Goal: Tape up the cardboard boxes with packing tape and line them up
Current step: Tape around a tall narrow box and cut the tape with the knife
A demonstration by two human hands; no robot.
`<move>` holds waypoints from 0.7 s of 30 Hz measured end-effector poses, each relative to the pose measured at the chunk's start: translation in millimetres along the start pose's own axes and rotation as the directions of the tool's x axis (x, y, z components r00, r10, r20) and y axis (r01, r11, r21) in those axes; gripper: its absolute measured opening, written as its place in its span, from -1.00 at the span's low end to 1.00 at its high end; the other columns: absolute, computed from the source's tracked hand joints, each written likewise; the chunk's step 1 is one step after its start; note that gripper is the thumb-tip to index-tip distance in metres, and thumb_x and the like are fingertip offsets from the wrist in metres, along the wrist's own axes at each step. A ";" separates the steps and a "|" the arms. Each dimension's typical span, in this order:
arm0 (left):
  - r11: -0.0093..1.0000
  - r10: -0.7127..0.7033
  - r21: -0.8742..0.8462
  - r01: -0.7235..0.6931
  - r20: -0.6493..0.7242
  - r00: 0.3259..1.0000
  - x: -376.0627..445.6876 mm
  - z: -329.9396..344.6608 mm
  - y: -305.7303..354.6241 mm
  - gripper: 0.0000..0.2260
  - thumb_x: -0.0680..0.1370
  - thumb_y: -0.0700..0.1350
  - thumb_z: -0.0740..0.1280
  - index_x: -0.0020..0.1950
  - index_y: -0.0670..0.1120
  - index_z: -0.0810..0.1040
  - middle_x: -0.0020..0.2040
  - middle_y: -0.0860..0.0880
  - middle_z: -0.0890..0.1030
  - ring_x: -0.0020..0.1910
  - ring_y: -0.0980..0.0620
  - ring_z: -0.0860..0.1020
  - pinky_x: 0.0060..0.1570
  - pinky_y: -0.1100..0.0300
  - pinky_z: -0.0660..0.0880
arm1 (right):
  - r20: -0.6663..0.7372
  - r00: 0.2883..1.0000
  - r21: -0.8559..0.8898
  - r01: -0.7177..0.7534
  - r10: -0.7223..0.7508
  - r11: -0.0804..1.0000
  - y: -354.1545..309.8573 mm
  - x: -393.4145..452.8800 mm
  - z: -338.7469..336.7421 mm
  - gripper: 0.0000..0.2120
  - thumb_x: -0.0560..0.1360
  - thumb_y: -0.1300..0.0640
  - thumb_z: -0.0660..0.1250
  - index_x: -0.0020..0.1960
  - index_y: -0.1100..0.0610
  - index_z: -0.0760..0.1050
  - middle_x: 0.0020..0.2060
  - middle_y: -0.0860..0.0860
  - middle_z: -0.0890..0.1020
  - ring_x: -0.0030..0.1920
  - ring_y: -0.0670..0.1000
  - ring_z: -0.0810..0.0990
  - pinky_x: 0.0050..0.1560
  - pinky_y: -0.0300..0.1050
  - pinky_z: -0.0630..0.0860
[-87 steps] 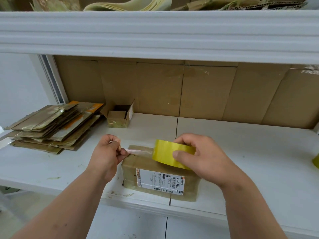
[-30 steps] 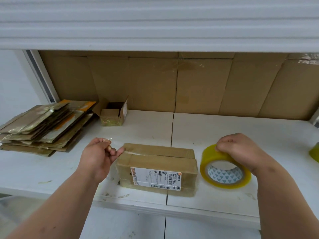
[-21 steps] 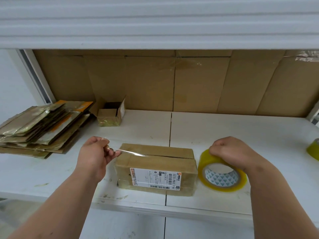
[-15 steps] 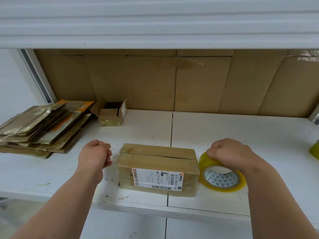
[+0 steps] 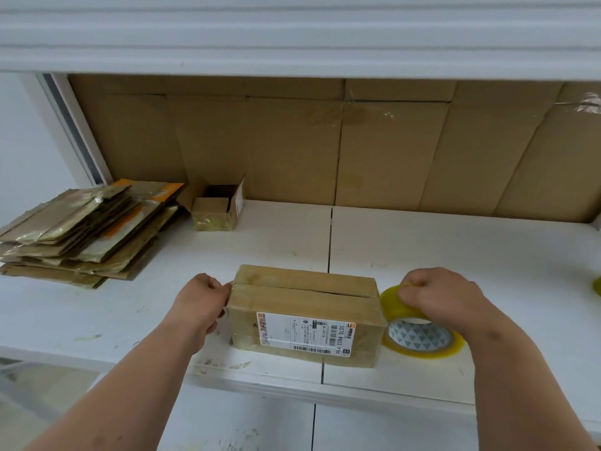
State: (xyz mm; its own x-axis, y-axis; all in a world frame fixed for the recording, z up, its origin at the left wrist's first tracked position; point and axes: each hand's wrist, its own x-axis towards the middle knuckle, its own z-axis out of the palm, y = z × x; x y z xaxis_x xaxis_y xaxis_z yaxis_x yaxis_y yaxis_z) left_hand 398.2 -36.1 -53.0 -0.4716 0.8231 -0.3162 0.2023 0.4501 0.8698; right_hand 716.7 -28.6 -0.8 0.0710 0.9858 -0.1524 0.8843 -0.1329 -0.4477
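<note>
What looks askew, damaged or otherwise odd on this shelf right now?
The stack of flattened cardboard at the left is fanned out unevenly. The small box at the back stands open, flaps up. The shelf has smudges near its front edge. The labelled box sits square and looks intact.

A cardboard box (image 5: 304, 312) sits on the shelf (image 5: 455, 249) near its front edge, straddling the seam between the two shelf boards. The left hand (image 5: 200, 301) touches the box's left end. Just right of the box, touching it or nearly so, the tape roll (image 5: 419, 333) lies flat, with the right hand (image 5: 439, 296) on its top rim. A stack of flattened cardboard (image 5: 81, 229) lies toward the shelf's left edge. A small open box (image 5: 216, 206) stands just right of the stack, near the back edge, before the cardboard sheets (image 5: 325, 141) lining the back.
</note>
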 end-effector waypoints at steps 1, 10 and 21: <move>1.000 0.007 0.026 -0.007 0.007 1.000 -0.5 -0.6 -0.7 -0.82 0.63 -0.11 0.26 -0.13 -0.14 0.40 -0.24 -0.16 0.43 -0.27 -0.06 0.27 -0.44 0.16 0.22 | -0.004 1.000 0.002 0.002 -0.002 1.000 -1.3 -0.5 0.7 -0.87 0.50 -0.02 0.28 -0.09 -0.02 0.59 -0.14 -0.09 0.61 -0.11 -0.08 0.51 0.24 0.07 0.39; 1.000 -0.003 0.026 -0.001 0.144 0.990 -2.0 -11.7 -2.3 -0.70 0.66 -0.01 0.23 0.00 -0.21 0.63 -0.05 -0.17 0.67 -0.12 -0.08 0.59 -0.07 0.04 0.58 | -0.002 1.000 0.044 -0.003 0.003 0.999 -1.0 -9.0 3.1 -0.86 0.53 -0.01 0.25 0.02 -0.08 0.56 -0.06 -0.04 0.61 -0.04 -0.01 0.51 0.28 0.05 0.39; 0.220 0.339 0.753 -0.620 0.537 0.772 -29.0 25.0 24.2 -0.07 0.34 0.49 -0.36 0.61 0.02 -0.24 0.60 0.08 -0.25 0.57 0.08 -0.29 0.54 0.03 -0.26 | -0.079 0.997 0.089 0.021 -0.014 0.996 3.4 -9.9 10.7 -0.86 0.54 0.03 0.24 0.04 -0.08 0.54 -0.22 -0.20 0.50 -0.25 -0.18 0.34 0.32 0.00 0.35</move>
State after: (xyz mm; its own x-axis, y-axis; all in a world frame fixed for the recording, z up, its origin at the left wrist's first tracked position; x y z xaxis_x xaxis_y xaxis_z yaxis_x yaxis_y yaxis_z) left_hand 438.2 -40.4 -32.3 0.1656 0.9743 -0.1529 0.9832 -0.1511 0.1022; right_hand 714.1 -39.9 -10.2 0.0949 0.9926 -0.0760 0.8408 -0.1208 -0.5277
